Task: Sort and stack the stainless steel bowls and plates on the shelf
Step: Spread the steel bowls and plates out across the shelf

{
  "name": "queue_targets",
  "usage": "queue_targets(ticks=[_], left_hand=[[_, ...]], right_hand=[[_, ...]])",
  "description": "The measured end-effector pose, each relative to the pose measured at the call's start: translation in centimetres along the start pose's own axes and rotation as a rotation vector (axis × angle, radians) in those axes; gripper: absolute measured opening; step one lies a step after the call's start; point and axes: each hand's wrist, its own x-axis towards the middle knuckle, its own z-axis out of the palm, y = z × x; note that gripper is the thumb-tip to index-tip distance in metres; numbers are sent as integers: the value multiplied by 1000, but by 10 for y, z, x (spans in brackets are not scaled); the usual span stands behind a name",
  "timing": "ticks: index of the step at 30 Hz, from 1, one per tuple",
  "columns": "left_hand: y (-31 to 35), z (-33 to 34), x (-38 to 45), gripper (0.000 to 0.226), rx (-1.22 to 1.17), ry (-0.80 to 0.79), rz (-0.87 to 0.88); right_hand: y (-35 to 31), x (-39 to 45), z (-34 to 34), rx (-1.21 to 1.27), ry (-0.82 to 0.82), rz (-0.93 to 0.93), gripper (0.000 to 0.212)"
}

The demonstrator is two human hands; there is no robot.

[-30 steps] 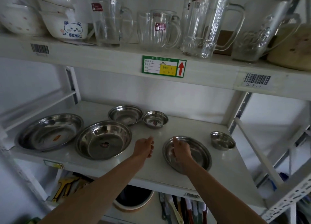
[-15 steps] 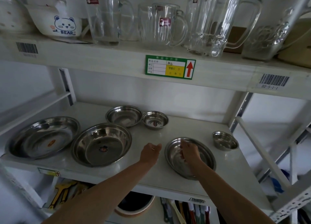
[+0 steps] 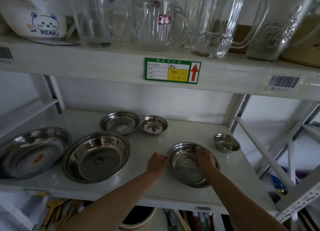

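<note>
Now closed in on near-right plate: left hand curled against left rim, right hand reaching inside, grip unclear. Lift likely next; stacking unstarted.

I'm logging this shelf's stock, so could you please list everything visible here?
Steel plates: 3, silver; two large left, one medium under the hands, middle shelf.
Steel bowls: 3, silver; medium and small at back, small right.
Glass mugs: about 5, clear, top shelf.
Bear bowl: 1, white, top left.
Price tag: 1, green and yellow, shelf edge.
Barcode label: 1, white, right.
Left hand: beside the plate's left rim.
Right hand: inside the plate.
</note>
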Motion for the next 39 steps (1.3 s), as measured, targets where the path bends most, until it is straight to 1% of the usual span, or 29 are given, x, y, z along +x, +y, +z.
queue_targets(ticks=[3,6,9,12,14,16,18,20,22,24,25,28,31,33,35,37,39], left_hand=[[-2,2,3,38,20,-5,23],[-7,2,12,44,4,11,14],[-2,-4,18,46,-48,43,17],[10,-19,22,35,-99,91,38],[14,-30,28,26,-148,122,44],[17,-43,35,25,-206,150,44],[19,-59,42,33,-245,183,50],[19,-79,52,40,-254,205,62],[13,-100,68,45,-241,234,87],[2,-121,88,58,-203,278,95],[2,-133,91,58,-177,289,98],[7,-168,95,45,-168,314,87],[4,-200,110,40,-116,399,32],[-3,-217,122,46,-100,413,7],[-12,-232,135,55,-104,363,-20],[-20,-244,144,57,-81,357,-56],[-27,-253,153,57,-48,374,-56]], right_hand=[[5,8,-4,-1,17,43,54],[9,16,-2,-28,30,34,69],[4,18,6,-56,7,43,63],[-19,11,20,-72,-27,0,54],[-35,3,35,-35,-80,3,45],[-51,-5,50,-10,-109,7,42],[-65,-13,67,25,-157,12,40],[-78,-17,85,55,-220,8,32],[-89,-18,102,143,-245,54,38],[-97,-21,120,184,-266,73,41],[-99,-22,129,218,-285,76,40],[-113,-23,151,274,-340,116,31],[-127,-19,174,290,-354,169,24],[-134,-15,187,312,-373,210,25],[-138,-13,196,328,-404,239,31],[-142,-11,204,338,-409,263,33],[-142,-8,211,326,-409,271,30]])
